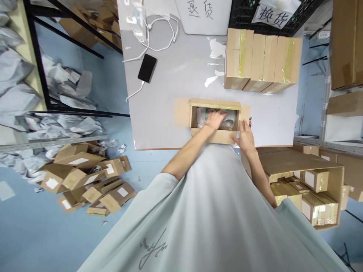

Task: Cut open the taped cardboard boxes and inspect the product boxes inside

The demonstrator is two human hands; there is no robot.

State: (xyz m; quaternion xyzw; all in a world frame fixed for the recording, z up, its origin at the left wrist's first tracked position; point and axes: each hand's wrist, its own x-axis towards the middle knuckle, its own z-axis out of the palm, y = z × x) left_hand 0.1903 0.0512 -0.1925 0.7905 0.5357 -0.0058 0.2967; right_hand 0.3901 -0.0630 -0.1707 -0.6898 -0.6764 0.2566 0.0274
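Observation:
An open cardboard box (215, 136) lies near the table's front edge, its end flaps folded outward. Inside it is a clear plastic-wrapped package (202, 117) with a bit of green; its exact contents are hard to make out. My left hand (215, 119) reaches into the box, fingers curled on the package and their tips partly hidden. At the box's right end, my right hand (246, 136) rests against the side and flap, fingers stretched and thumb apart. A small red and black object (250, 121) shows just beyond that hand, partly covered.
Several taped boxes (262, 62) stand at the back right, near a black crate (241, 17). A phone (147, 68) with white cables lies left. A large carton (340, 196) of smaller boxes is right of me; emptied boxes (93, 177) litter the left floor.

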